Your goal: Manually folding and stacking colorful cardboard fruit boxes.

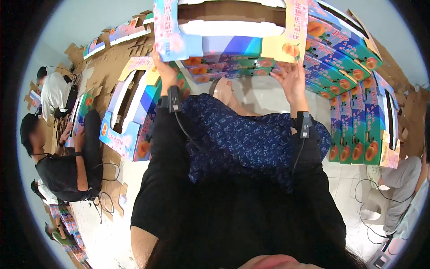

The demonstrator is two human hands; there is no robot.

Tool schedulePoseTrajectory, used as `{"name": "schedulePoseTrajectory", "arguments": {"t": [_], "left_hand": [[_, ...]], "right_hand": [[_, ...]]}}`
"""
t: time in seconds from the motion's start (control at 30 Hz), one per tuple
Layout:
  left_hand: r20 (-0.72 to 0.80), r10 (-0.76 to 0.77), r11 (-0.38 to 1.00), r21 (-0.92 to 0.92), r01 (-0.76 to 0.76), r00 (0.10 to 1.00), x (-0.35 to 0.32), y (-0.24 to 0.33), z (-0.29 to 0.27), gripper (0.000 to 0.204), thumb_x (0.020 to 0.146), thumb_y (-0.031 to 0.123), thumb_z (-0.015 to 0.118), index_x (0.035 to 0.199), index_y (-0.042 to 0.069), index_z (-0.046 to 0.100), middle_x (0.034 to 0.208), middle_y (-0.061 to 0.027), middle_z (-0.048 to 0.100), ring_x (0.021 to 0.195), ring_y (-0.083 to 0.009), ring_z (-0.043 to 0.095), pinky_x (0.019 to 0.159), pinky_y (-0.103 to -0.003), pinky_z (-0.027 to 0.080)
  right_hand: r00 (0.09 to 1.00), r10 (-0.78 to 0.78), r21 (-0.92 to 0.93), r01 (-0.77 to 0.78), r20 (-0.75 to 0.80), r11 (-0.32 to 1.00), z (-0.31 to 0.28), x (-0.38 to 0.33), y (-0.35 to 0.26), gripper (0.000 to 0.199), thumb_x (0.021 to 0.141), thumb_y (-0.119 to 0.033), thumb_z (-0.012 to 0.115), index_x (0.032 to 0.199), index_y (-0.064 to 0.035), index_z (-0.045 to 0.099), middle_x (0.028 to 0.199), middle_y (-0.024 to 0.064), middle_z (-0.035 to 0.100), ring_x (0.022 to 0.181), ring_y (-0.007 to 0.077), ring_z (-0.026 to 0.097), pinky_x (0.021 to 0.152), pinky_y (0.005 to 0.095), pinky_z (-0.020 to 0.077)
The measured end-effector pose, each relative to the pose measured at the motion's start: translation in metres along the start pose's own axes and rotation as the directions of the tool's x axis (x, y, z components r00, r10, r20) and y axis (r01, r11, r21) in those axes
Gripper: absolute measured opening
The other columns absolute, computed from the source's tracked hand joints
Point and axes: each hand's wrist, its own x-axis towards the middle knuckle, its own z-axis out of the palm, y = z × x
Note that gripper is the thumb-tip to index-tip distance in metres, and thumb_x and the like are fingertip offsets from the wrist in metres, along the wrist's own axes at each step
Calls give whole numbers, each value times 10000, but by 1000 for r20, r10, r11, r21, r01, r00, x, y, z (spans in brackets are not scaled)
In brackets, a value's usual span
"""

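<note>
In front of me at the top of the view is a printed fruit carton [230,46] in blue, pink and yellow, with a long slot in its upper face. My left hand [165,74] grips its left edge, the fingers partly hidden by the cardboard. Below the right corner my right hand [290,80] has its fingers spread, the tips at the carton's lower edge; whether they bear any weight I cannot tell. Under the raised carton lie further green and blue fruit cartons [251,71], partly covered by it. Another slotted carton [130,110] stands on the floor by my left forearm.
Stacked cartons [342,54] rise at the right, with a row of upright ones [358,127] nearer me. Flattened cardboard [105,67] covers the floor at far left. A seated person in black [67,166] works at left. At right, a person sits on a pale stool [376,204] among loose cables.
</note>
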Motion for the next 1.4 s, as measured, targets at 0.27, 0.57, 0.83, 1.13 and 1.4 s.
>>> {"name": "schedulePoseTrajectory", "arguments": {"t": [0.27,0.57,0.83,1.13,1.4], "left_hand": [[-218,-156,933,-353,71,963,-43,-49,-15,759,845,676,194,1370,155,367,1312,-90,467,1199,-301,452,912,-480,421],[-51,-501,690,-627,363,864,-99,-27,-18,761,837,723,221,1359,190,374,1317,-28,452,1178,-254,435,967,-445,356],[43,-452,611,-714,344,891,-92,-40,-30,546,870,492,306,1246,143,491,1202,-53,537,1098,-255,494,928,-452,385],[25,-407,535,-804,260,913,-89,-51,-41,493,836,368,337,1208,101,521,1188,-77,556,1105,-262,504,969,-424,369],[90,-367,493,-825,275,926,-101,-29,-40,528,875,436,352,1279,119,475,1325,-70,476,1236,-293,418,1046,-498,296]], "right_hand": [[975,213,384,-220,62,897,-21,-24,19,773,855,-662,363,1373,-90,344,1394,99,391,1265,256,385,1031,476,269],[924,377,270,-348,-61,898,-46,-38,66,830,817,-707,378,1360,-80,353,1346,119,430,1217,303,425,1000,470,339],[908,418,318,-386,-37,866,-67,-27,102,734,849,-683,294,1326,-135,400,1315,94,458,1203,302,439,970,521,357],[968,228,300,-188,-104,935,-56,-36,89,620,899,-535,336,1349,-108,348,1349,112,416,1240,323,398,1015,526,324],[963,144,135,-178,229,975,-75,-68,42,633,919,-524,322,1347,-57,333,1352,101,389,1255,292,365,1042,482,283]]}}
